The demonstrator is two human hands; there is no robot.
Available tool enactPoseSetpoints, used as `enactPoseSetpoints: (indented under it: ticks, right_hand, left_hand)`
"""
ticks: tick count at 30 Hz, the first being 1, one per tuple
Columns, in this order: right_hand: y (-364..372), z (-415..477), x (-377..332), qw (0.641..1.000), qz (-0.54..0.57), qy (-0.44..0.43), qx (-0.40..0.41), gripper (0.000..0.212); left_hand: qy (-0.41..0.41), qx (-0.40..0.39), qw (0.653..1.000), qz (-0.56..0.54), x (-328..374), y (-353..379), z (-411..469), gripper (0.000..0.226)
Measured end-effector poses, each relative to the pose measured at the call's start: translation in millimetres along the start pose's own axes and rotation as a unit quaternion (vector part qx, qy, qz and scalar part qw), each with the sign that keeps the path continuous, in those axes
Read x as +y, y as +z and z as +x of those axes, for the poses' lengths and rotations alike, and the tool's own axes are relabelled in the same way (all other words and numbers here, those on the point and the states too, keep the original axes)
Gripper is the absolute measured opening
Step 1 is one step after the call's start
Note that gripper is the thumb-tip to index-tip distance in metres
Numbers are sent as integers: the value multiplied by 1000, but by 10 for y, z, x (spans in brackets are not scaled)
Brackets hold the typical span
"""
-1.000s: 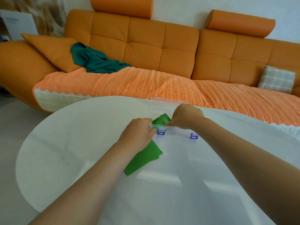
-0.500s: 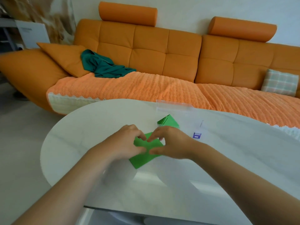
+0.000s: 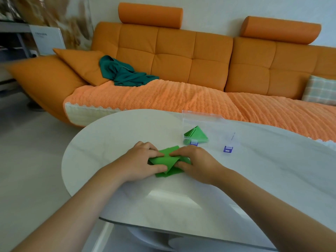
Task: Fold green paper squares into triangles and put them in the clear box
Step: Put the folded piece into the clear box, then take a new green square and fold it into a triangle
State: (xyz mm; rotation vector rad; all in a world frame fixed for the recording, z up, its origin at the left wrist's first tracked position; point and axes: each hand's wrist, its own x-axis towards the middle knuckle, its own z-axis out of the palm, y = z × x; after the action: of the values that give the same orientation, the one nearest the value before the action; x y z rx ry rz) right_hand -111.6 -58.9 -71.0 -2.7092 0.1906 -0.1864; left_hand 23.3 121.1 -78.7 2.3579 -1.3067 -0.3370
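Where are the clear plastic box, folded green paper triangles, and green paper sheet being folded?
clear plastic box (image 3: 202, 113): head view, rear edge.
folded green paper triangles (image 3: 199, 136): head view, top face.
green paper sheet (image 3: 164, 161): head view, middle flap.

From my feed I see a pale, rounded table (image 3: 181, 200) with faint marble veining and a glossy top, its edge curving away on the left. Directly on it, near the middle, lies a small pile of green paper (image 3: 168, 161) with its top sheet partly folded over. Just beyond that, to the right, sits the clear box (image 3: 187, 137) — open, two blue latches (image 3: 228, 149) on its near side — with folded green triangles (image 3: 197, 135) stacked in its left end.
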Motion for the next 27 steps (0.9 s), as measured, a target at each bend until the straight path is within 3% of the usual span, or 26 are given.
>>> enactPoseSetpoints:
  ticks: [3, 6, 8, 12, 17, 19, 23, 25, 27]
  right_hand:
    - [-3, -16, 3, 999, -12, -18, 30, 27]
    - [26, -10, 45, 996, -22, -8, 89, 19]
    - [27, -7, 84, 993, -34, 8, 113, 19]
    - [0, -40, 162, 995, -65, 12, 71, 32]
    - [-77, -124, 273, 998, -44, -49, 3, 22]
    - [-88, -174, 327, 997, -34, -58, 38, 21]
    - [-166, -295, 391, 991, -37, -76, 107, 20]
    - [-254, -389, 417, 996, -12, -37, 86, 26]
    - [-352, -500, 449, 997, 43, 48, 49, 46]
  left_hand:
    - [0, -10, 1000, -2, 25, -25, 4, 63]
    - [25, -21, 999, -14, 51, -61, -9, 85]
    - [59, -10, 998, -3, 91, -67, -23, 88]
    - [55, 21, 997, -54, 133, -38, 10, 41]
    - [24, -40, 998, -39, 183, -57, -6, 49]
    - [32, -24, 997, -67, 248, -48, -2, 43]
    - [81, 71, 992, -73, 452, 52, 69, 10]
    - [88, 91, 989, -74, 547, 122, 111, 6]
    - [87, 93, 989, -79, 641, 200, 151, 9]
